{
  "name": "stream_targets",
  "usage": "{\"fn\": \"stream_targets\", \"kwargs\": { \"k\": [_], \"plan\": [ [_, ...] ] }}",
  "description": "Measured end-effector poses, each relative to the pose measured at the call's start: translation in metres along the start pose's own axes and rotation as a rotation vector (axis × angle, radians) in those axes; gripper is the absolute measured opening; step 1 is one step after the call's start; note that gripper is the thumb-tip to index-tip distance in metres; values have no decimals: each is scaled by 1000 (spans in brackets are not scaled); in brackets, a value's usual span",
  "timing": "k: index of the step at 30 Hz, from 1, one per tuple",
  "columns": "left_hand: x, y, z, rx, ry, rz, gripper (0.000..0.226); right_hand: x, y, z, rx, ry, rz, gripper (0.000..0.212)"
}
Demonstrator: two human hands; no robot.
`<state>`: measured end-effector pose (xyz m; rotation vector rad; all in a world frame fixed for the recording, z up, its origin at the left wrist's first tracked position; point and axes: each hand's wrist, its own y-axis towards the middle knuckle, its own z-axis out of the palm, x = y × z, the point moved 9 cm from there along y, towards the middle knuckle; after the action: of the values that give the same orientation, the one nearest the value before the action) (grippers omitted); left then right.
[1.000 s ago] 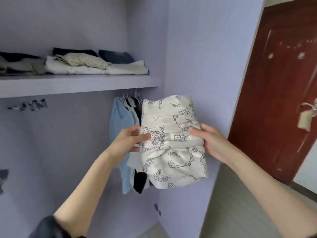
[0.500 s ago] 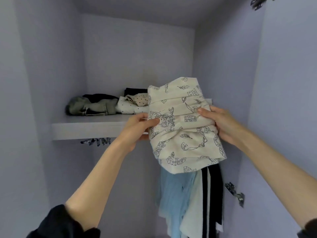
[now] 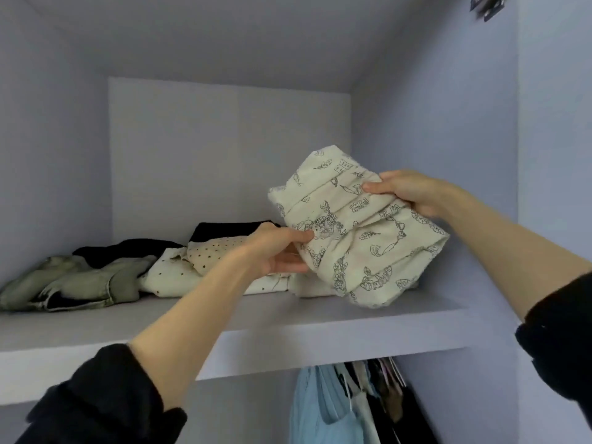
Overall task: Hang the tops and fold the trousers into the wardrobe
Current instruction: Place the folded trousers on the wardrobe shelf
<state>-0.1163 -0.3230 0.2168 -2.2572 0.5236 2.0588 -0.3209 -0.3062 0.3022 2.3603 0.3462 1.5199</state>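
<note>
Folded cream trousers [image 3: 358, 232] with a dark line-drawn print hang tilted just above the right end of the wardrobe shelf [image 3: 288, 325]. My left hand [image 3: 275, 251] grips their left edge, thumb on top and fingers underneath. My right hand [image 3: 407, 192] pinches their upper right edge. The bundle's lower corner overlaps the shelf's front area; whether it touches the shelf is unclear.
Folded clothes lie along the shelf: an olive-grey pair [image 3: 73, 283] at the left, a dark garment [image 3: 134, 251] behind, a cream polka-dot piece [image 3: 205, 261] in the middle. Hung tops, one light blue [image 3: 320, 405], show below the shelf. The wardrobe side wall [image 3: 432, 155] stands close on the right.
Both hands have lifted the folded trousers from below shelf height up and over the shelf's right end, tilting the bundle. The view has swung upward into the wardrobe.
</note>
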Motion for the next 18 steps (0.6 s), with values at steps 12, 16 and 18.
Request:
{"fn": "stream_targets", "kwargs": {
  "k": [12,16,18],
  "plan": [
    [-5,73,37,45,784,104,29,-78,149,62,339,-916,-2,26],
    [-49,92,29,-347,1096,472,29,-88,152,47,37,-881,-126,42],
    [-44,114,40,-295,1103,501,33,-89,142,28,-100,-871,-133,41]
  ]
}}
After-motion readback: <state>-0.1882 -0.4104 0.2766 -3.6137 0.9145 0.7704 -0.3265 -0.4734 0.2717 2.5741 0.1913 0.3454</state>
